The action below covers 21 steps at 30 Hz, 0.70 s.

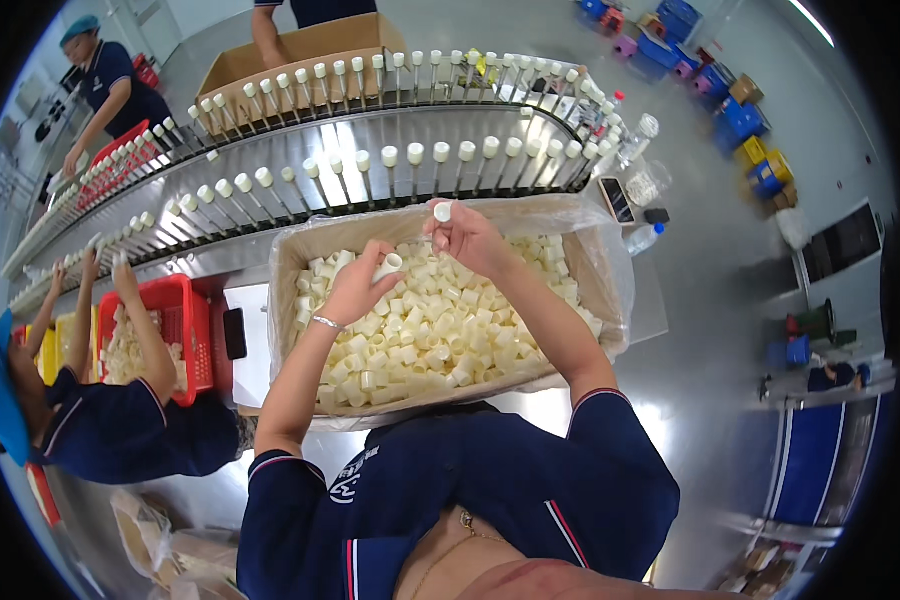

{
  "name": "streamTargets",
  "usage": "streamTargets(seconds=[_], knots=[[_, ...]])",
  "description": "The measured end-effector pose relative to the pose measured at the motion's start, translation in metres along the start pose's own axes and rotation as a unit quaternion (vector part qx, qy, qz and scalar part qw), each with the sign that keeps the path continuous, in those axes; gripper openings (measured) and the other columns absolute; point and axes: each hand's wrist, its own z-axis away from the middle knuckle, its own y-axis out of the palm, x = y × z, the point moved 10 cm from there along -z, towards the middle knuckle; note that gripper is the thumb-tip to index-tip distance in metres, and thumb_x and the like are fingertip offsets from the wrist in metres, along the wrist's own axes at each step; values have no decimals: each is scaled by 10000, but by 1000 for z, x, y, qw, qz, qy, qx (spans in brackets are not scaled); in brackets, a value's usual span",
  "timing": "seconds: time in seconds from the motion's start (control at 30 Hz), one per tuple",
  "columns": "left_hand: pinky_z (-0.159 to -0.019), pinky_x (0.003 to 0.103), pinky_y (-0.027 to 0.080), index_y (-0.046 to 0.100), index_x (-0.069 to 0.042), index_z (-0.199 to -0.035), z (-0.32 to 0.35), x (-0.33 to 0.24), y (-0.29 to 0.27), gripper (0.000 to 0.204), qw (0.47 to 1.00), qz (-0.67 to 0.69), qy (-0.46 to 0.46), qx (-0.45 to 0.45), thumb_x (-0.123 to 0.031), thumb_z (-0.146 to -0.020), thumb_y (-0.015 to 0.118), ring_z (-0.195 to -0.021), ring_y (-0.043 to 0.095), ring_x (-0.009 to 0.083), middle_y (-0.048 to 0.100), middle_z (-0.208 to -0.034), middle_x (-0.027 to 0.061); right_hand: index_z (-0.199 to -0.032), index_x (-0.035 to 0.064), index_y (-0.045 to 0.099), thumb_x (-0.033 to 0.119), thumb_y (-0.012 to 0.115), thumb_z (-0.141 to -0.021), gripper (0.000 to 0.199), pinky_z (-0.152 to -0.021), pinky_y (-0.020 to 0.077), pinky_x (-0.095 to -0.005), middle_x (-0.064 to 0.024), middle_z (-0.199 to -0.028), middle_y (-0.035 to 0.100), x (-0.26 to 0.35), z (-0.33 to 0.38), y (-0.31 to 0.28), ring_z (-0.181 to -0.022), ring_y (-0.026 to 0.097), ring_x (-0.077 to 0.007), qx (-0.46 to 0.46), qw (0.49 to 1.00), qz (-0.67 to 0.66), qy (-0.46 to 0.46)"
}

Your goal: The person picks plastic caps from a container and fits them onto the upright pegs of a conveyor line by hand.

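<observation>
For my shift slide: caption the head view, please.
Left hand and right hand each hold a white cap over a lined box of caps, beside a peg conveyor.

Premises: a factory production line. Evidence: a curved metal conveyor [370, 160] carries rows of upright pegs fitted with white caps; a lined carton [300, 250] holds loose white caps in bulk; workers in matching navy uniforms [120, 430] and blue hair covers stand along the line; red crates [185, 330] sit alongside.
</observation>
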Motion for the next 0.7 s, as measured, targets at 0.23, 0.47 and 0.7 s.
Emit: streamTargets(seconds=[0.23,0.47,0.7], knots=[[-701,368,475,555,-93,-1190,21,51,-1,352,993,78,-57,-74,-241,-881,636,-794,630,270,646,-944,110,-1191,61,510,327,410,-1009,337,-738,502,-325,-69,-933,595,-12,-51,-11,-738,559,-134,-26,999,10,31],[-874,352,455,553,-67,-1185,12,56,-8,330,995,59,-35,-70,-214,-894,607,-1000,582,295,599,-1103,128,-1148,29,535,209,565,-946,271,-649,465,-281,-25,-887,581,-5,-125,2,-730,552,-104,-25,910,412,-42],[-715,314,481,529,-75,-1224,16,57,-25,347,970,166,-68,-163,-269,-939,564,-801,594,207,592,-893,77,-958,93,661,367,729,-743,355,-884,348,-380,-85,-860,668,12,-193,51,-872,590,-231,44,383,894,-227]])
